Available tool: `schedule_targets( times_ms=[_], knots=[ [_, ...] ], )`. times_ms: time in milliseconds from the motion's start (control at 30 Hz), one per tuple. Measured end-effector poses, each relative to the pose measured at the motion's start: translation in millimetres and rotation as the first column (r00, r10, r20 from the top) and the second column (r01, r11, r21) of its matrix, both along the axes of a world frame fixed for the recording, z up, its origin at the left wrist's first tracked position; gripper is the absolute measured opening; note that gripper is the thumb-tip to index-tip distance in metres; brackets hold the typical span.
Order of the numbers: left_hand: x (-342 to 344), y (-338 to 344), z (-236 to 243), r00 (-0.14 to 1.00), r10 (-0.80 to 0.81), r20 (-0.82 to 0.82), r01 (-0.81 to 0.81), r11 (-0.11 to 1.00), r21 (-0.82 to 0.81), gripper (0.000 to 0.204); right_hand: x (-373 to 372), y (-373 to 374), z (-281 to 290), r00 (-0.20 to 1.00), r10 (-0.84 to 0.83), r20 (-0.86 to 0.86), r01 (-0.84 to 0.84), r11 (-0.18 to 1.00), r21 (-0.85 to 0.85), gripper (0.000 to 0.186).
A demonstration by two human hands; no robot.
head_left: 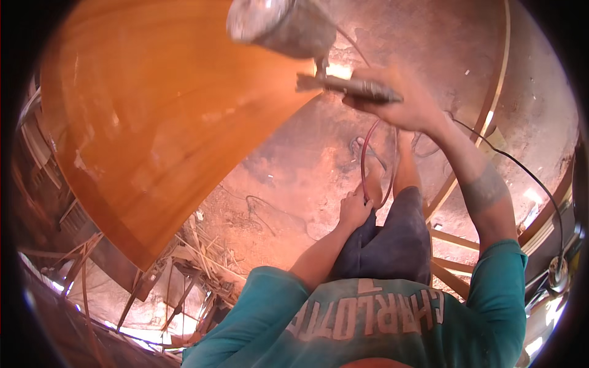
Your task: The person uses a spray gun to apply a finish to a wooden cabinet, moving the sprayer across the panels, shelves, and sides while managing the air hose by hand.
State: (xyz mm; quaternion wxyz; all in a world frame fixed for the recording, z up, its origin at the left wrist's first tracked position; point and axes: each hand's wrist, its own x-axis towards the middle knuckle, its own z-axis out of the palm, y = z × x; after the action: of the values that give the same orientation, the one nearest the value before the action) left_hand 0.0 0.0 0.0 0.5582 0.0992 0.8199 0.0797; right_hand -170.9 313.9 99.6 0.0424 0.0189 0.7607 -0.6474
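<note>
My right hand [402, 101] is wrapped round the handle of a paint spray gun [353, 88], held up beside the right edge of a large orange-brown wooden panel [159, 122]. A dull metal cup [288, 27] is joined to the gun, and its nozzle end points left toward the panel. Down by my knee, my left hand [356, 211] is closed round a thin red hose [364, 159], which loops up toward the gun. The panel looks glossy, with lighter patches across its face. Motion blurs the gun, so its trigger cannot be made out.
Wood scraps [205, 254] lie heaped below the panel. A long wooden strip [496, 86] curves down the right side, with a dark cable [527, 172] near it. Wooden bars [454, 239] stand beside my right leg. My feet are on a dusty reddish floor [288, 178].
</note>
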Motion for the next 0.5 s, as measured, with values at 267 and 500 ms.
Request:
schedule_targets(
  times_ms=[267, 500],
  knots=[
    [16.7, -19.9, -25.3, 0.986, -0.057, -0.157, 0.065, 0.997, 0.043, 0.048, 30.3, -20.2, -26.2, 0.951, 0.293, 0.099, -0.269, 0.941, -0.204, 0.016],
    [16.8, -11.2, -14.7, 0.984, -0.083, -0.156, 0.077, 0.996, -0.046, 0.06, -18.6, -5.2, -53.1, 0.97, -0.223, 0.099, 0.233, 0.968, -0.093, 0.033]
  ],
)
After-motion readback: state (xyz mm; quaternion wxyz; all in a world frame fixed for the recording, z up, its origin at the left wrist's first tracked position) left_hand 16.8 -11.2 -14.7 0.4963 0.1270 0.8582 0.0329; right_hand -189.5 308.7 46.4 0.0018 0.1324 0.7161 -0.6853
